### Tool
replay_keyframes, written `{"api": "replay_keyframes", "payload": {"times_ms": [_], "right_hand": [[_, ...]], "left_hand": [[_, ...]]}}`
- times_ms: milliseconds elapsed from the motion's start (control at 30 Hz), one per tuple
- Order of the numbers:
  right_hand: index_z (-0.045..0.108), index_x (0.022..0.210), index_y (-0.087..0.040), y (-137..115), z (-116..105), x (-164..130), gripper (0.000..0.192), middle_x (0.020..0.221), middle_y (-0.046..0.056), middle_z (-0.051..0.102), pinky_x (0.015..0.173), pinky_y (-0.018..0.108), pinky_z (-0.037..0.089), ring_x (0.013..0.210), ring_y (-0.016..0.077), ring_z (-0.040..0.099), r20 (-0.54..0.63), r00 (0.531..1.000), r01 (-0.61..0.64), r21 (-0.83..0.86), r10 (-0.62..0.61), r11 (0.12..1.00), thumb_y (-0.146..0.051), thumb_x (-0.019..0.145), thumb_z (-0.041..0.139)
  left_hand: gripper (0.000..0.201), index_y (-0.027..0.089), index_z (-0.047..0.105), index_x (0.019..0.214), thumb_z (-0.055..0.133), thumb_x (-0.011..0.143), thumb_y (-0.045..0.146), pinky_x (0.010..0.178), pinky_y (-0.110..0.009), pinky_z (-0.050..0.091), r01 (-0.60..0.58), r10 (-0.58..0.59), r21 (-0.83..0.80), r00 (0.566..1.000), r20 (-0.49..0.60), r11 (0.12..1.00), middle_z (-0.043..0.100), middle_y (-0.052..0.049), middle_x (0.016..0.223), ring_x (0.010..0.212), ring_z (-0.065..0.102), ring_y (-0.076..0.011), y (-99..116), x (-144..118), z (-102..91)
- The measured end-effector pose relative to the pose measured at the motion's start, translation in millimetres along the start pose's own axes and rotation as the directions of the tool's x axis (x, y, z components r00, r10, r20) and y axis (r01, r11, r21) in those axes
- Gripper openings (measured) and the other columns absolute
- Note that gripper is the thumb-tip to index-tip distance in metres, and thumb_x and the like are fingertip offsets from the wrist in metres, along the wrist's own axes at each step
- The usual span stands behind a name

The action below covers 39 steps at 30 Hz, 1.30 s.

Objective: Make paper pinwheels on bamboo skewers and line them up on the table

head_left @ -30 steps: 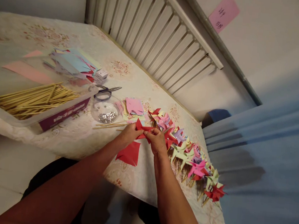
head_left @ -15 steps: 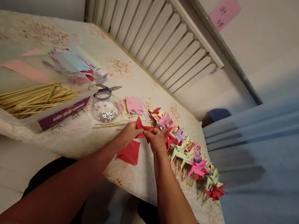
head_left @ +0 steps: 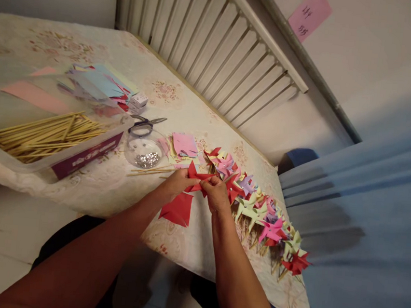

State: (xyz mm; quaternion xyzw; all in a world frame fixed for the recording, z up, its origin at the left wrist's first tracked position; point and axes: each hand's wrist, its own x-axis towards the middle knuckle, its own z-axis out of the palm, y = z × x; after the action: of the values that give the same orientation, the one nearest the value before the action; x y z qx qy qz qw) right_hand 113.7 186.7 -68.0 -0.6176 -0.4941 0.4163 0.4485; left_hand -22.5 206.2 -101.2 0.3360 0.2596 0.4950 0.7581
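Note:
Both of my hands meet over the near edge of the table, pinching a red paper pinwheel (head_left: 195,176) whose points stick up between the fingers. My left hand (head_left: 177,183) grips its left side and my right hand (head_left: 216,194) grips its right side. A loose red paper square (head_left: 178,209) lies flat on the cloth just below my left hand. To the right of my right hand a row of finished pinwheels (head_left: 258,210) in red, pink, purple and pale green runs along the table edge.
A clear bowl of small shiny pins (head_left: 144,152), scissors (head_left: 143,124), a stack of small paper squares (head_left: 183,146), loose sticks (head_left: 149,170), a tray of wooden sticks (head_left: 43,137) and coloured sheets (head_left: 96,84) lie on the floral table (head_left: 89,191). A slatted radiator stands behind.

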Motion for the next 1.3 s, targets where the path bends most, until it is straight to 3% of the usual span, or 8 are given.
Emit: {"api": "replay_keyframes", "payload": {"times_ms": [333, 500, 567, 800, 867, 1000, 1100, 1300], "right_hand": [[0.057, 0.066, -0.02, -3, 2, -9, 0.023, 0.049, -0.01, 0.048, 0.046, 0.023, 0.026, 0.044, 0.0073, 0.036, -0.046, 0.999, -0.005, 0.079, 0.009, 0.997, -0.035, 0.061, 0.072], [0.064, 0.079, -0.018, -5, 1, -21, 0.028, 0.061, -0.005, 0.059, 0.053, 0.023, 0.036, 0.052, 0.0098, 0.049, -0.04, 0.999, 0.005, 0.153, 0.002, 0.988, -0.039, 0.064, 0.075], [0.066, 0.085, -0.018, -3, -2, -28, 0.031, 0.067, -0.003, 0.063, 0.057, 0.025, 0.041, 0.057, 0.0116, 0.054, -0.098, 0.995, 0.019, 0.136, -0.005, 0.991, -0.041, 0.066, 0.074], [0.065, 0.085, -0.019, 52, -24, -66, 0.02, 0.063, -0.003, 0.06, 0.058, 0.028, 0.046, 0.055, 0.0151, 0.056, -0.256, 0.964, 0.039, -0.15, -0.077, 0.988, -0.035, 0.075, 0.059], [0.065, 0.083, -0.019, 74, -29, -81, 0.017, 0.067, -0.001, 0.061, 0.063, 0.03, 0.047, 0.061, 0.0165, 0.058, -0.281, 0.936, 0.106, -0.349, -0.212, 0.931, -0.03, 0.08, 0.053], [0.068, 0.087, -0.019, 106, -32, -101, 0.022, 0.084, 0.006, 0.067, 0.077, 0.03, 0.048, 0.081, 0.0188, 0.063, -0.07, 0.871, 0.318, -0.675, -0.486, 0.666, -0.021, 0.09, 0.046], [0.068, 0.088, -0.019, 113, -30, -102, 0.023, 0.084, 0.006, 0.067, 0.075, 0.027, 0.046, 0.08, 0.0179, 0.063, -0.039, 0.852, 0.318, -0.753, -0.522, 0.576, -0.017, 0.091, 0.045], [0.068, 0.088, -0.018, 110, -29, -97, 0.021, 0.086, 0.006, 0.067, 0.075, 0.027, 0.045, 0.081, 0.0184, 0.062, -0.045, 0.872, 0.277, -0.776, -0.487, 0.567, -0.015, 0.091, 0.047]], "left_hand": [[0.038, 0.012, 0.076, 0.09, 0.082, 0.053, 0.021, 0.072, -0.031, 0.051, -0.003, 0.005, 0.037, 0.999, -0.052, 0.999, 0.076, -0.006, 0.085, 0.072, 0.068, -0.0197, -6, 3, -4.6], [0.035, 0.012, 0.075, 0.088, 0.083, 0.056, 0.022, 0.071, -0.03, 0.051, -0.016, 0.017, 0.032, 0.999, -0.043, 0.999, 0.076, -0.005, 0.081, 0.07, 0.067, -0.0184, -6, 3, -7.7], [0.035, 0.012, 0.074, 0.088, 0.084, 0.055, 0.022, 0.069, -0.03, 0.051, -0.02, 0.02, 0.002, 0.998, -0.065, 1.0, 0.076, -0.006, 0.079, 0.067, 0.067, -0.0178, -2, 3, -8.1], [0.043, 0.012, 0.073, 0.095, 0.086, 0.054, 0.019, 0.073, -0.032, 0.055, -0.037, 0.021, -0.168, 0.995, -0.095, 0.985, 0.077, -0.007, 0.083, 0.07, 0.07, -0.0186, 13, -12, -8.5], [0.041, 0.012, 0.073, 0.095, 0.085, 0.056, 0.018, 0.073, -0.031, 0.055, -0.031, 0.015, -0.169, 0.995, -0.097, 0.985, 0.077, -0.007, 0.086, 0.071, 0.07, -0.018, 14, -21, -10.2], [0.037, 0.013, 0.072, 0.089, 0.084, 0.055, 0.014, 0.071, -0.028, 0.056, -0.059, 0.027, -0.168, 0.983, -0.182, 0.984, 0.077, -0.005, 0.084, 0.07, 0.069, -0.0163, 15, -42, -14.5], [0.031, 0.013, 0.071, 0.081, 0.085, 0.054, 0.014, 0.068, -0.026, 0.055, -0.06, 0.021, -0.15, 0.968, -0.251, 0.987, 0.076, -0.004, 0.078, 0.065, 0.068, -0.0147, 16, -59, -18.4], [0.025, 0.013, 0.069, 0.076, 0.083, 0.055, 0.009, 0.058, -0.019, 0.053, -0.098, 0.02, -0.178, 0.919, -0.394, 0.979, 0.071, 0.0, 0.065, 0.053, 0.062, -0.0092, 15, -100, -33.1]]}}
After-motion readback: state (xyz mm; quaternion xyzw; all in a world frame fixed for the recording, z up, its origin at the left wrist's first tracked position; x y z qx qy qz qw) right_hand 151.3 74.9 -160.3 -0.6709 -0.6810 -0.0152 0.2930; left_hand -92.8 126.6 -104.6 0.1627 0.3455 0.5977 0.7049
